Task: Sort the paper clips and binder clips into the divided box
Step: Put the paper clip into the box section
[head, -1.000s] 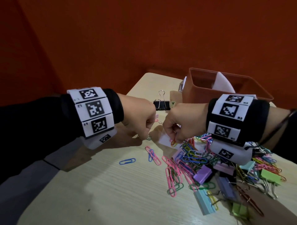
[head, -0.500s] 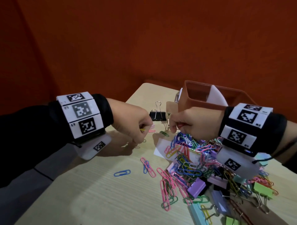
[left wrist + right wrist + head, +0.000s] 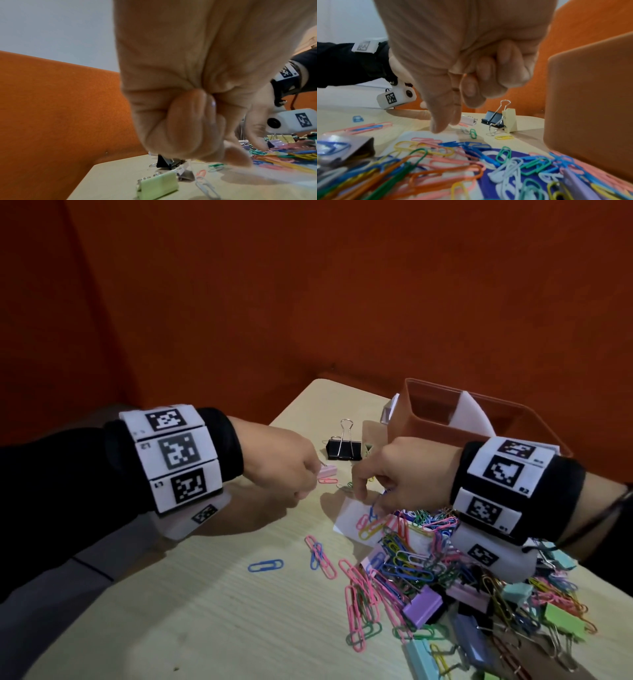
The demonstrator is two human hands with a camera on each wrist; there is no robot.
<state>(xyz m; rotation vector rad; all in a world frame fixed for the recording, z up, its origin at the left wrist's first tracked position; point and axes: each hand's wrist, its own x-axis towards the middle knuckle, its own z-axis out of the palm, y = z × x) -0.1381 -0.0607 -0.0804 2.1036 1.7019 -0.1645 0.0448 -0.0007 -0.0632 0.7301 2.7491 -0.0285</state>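
Note:
A heap of coloured paper clips and pastel binder clips (image 3: 428, 570) covers the table's right side. The brown divided box (image 3: 479, 419) with a white divider stands behind it; its wall (image 3: 590, 101) fills the right wrist view's right side. My left hand (image 3: 305, 487) is a closed fist (image 3: 205, 135) just left of a small pink binder clip (image 3: 327, 472), with nothing showing in it. My right hand (image 3: 366, 491) hovers over the heap's far edge with fingers curled and thumb pointing down. An orange sliver shows between its fingers (image 3: 464, 75), apparently a paper clip.
A black binder clip (image 3: 344, 449) stands beside a pale one (image 3: 510, 120) near the box. A white slip of paper (image 3: 346, 520) lies under the heap's edge. Loose clips include a blue one (image 3: 265, 565). The table's left edge and an orange wall are close.
The hands have drawn apart. My left hand moved up to the pink binder clip, and the yellow clip seen at its fingers no longer shows. My right hand dropped toward the heap.

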